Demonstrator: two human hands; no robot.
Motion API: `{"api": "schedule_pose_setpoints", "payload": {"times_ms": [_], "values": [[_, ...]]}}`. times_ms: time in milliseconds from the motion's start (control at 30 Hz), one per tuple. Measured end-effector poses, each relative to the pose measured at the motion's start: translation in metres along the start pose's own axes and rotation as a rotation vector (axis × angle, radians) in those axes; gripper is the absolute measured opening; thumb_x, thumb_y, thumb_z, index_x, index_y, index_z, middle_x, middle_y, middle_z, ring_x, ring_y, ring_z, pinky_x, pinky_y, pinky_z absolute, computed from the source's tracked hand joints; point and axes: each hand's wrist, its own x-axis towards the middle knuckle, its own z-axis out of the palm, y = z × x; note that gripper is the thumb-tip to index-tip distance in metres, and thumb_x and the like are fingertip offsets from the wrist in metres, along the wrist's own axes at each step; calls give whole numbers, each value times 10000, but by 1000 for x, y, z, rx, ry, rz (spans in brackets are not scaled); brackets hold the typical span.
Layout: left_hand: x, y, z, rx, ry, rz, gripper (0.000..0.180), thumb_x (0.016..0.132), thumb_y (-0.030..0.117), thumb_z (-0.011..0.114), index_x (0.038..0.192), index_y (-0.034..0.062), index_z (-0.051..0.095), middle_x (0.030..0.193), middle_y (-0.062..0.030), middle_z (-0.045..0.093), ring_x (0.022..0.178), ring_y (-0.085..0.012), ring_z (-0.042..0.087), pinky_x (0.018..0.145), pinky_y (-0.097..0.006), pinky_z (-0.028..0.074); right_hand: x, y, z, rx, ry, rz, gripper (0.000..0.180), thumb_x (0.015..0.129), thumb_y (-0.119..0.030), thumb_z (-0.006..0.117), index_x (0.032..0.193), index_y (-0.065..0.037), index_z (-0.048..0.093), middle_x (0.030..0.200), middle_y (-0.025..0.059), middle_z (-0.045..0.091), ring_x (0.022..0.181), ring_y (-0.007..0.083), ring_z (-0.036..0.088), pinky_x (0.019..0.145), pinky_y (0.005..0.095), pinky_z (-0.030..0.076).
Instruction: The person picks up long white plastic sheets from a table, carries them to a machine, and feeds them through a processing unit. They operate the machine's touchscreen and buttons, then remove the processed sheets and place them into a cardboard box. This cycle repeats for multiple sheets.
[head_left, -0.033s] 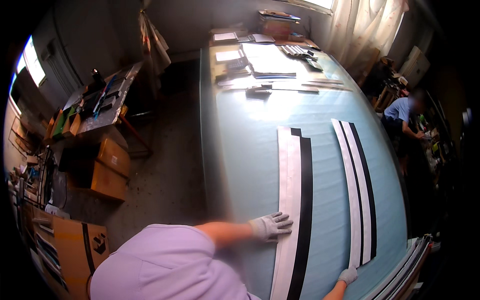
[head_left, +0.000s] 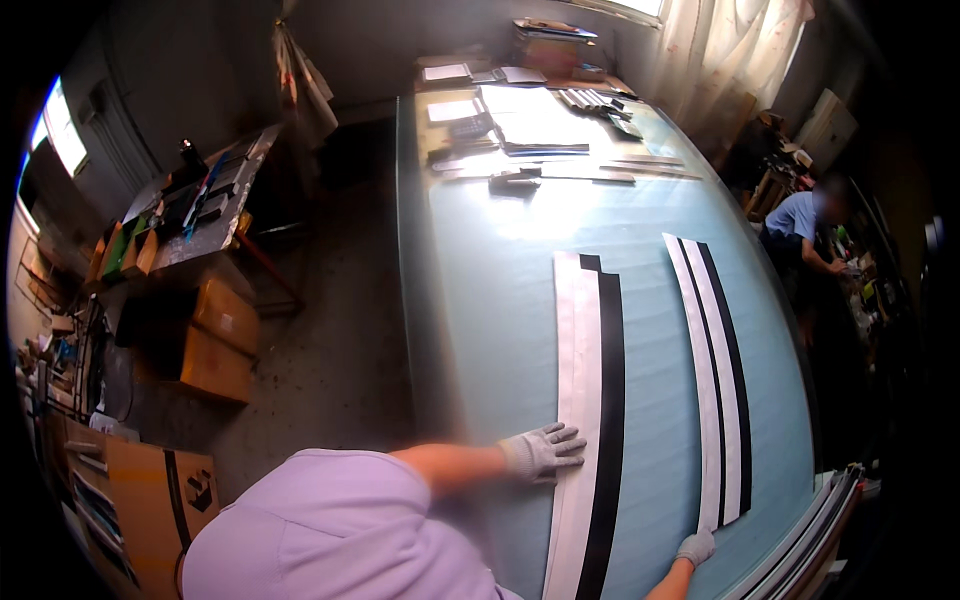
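Big bench (head_left: 470,350), pale blue top, runs near to far through the centre and right. Side bench (head_left: 255,160) at far left, loaded with tools and small boxes. Pale curtain (head_left: 735,60) hangs at far right, past the big bench. Lavender top (head_left: 310,530) of the wearer fills near left, bare forearm stretching right onto the bench. Co-worker (head_left: 797,217) at far right, light blue shirt, bent over, arm out toward clutter; hand detail too small to read. Flat carton (head_left: 150,500) at near left, brown, dark band down it. Brown box (head_left: 222,335) farther off on the left, below the side bench. Left strip (head_left: 580,390): long, white, black band along its right side, stepped far end, lies flat on the bench, near end cut by the frame edge. Right strip (head_left: 719,380): white with two black stripes, flat on the bench, well apart from the left strip, slightly bowed in this view. Bundle of strips (head_left: 800,545) at the near right edge of the bench. White papers (head_left: 535,120) at the far end, washed out by glare. Left hand (head_left: 543,453), grey glove, palm down, fingers apart, fingertips on the left strip's left part. Right hand (head_left: 697,548), also gloved, at the right strip's near end, touching it; cannot tell whether fingers pinch it or just rest there.
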Motion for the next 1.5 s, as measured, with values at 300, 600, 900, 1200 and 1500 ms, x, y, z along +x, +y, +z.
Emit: {"api": "schedule_pose_setpoints", "payload": {"times_ms": [300, 600, 900, 1200, 1500], "values": [[-10, -9, -5, -55, 80, 3, 587, 817, 348, 618, 1312, 71, 465, 1419, -186, 380, 1318, -392, 349, 1091, -515, 284, -147, -84, -131, 227, -23, -144, 133, 788, -165, 589, 810, -61, 669, 776, 207, 648, 764, 398, 636, 688, 483, 507], [12, 32, -13, -1237, -162, -571, 447, 932, 348, 510, 1269, 56, 487, 1173, -137, 561, 1031, -296, 572, 892, -402, 464, -282, -166, -251, 523, 82, -50, 145, 812, -201, 562, 837, -79, 634, 739, 213, 603, 713, 428, 584, 603, 499, 447], [59, 11, 0, -1277, -22, -1021, 292, 763, 235, 621, 898, -22, 587, 756, -90, 556, 678, -180, 480, 581, -345, 413, -425, -136, -174, 412, 251, -167, 383, 772, -47, 518, 1146, -47, 598, 1105, 125, 622, 984, 272, 610, 852, 406, 462], [-6, -24, 42, -966, -41, -1071, 413, 915, 400, 582, 828, -2, 614, 648, -86, 611, 560, -157, 594, 573, -303, 514, -345, -73, -156, 596, 94, -165, 569, 801, -355, 649, 1257, -39, 523, 1257, 162, 514, 1121, 338, 500, 954, 442, 392], [-20, 62, 12, 92, -4, -159, 732, 704, 236, 732, 1364, 115, 441, 1437, -209, 352, 1307, -405, 348, 1039, -504, 317, -33, 0, -38, 189, 2, -70, 811, 717, -133, 663, 1439, -85, 297, 1375, 198, 408, 1312, 335, 380, 1040, 452, 340]]}}
